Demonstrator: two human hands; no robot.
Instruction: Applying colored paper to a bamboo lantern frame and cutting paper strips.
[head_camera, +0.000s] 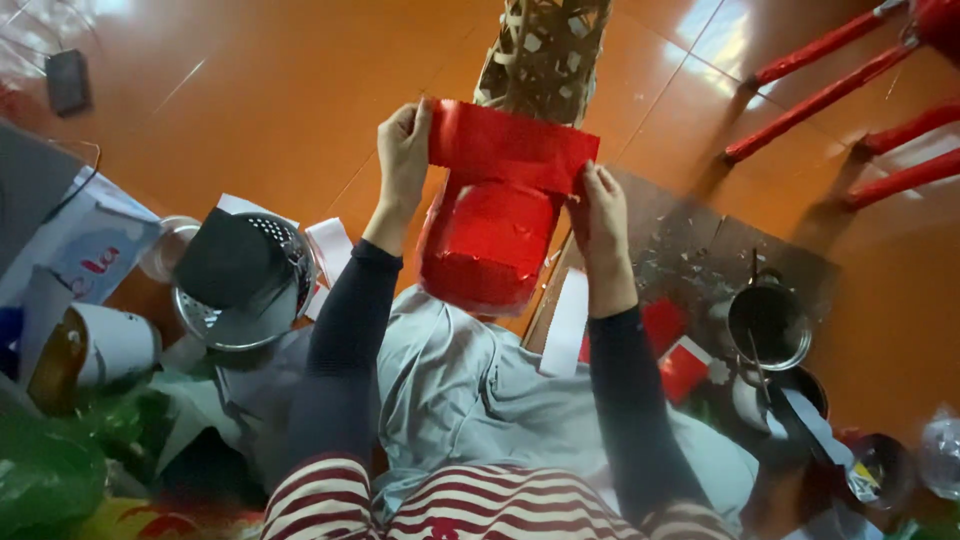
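Note:
Both my hands hold up a sheet of red paper (510, 145) in front of me. My left hand (403, 155) pinches its left edge, my right hand (598, 215) grips its lower right corner. Directly under the sheet stands a rounded object wrapped in red paper (487, 245), resting on the grey cloth (450, 390) over my lap. Beyond the sheet a woven bamboo frame (543, 55) with paper scraps on it rises from the floor.
A metal colander with a black sheet in it (245, 280) sits at left, beside a white tin (100, 345) and green plastic (50, 460). At right, small pots (768, 322) stand on a dark mat, with red paper pieces (680, 365) and red stool legs (830, 95).

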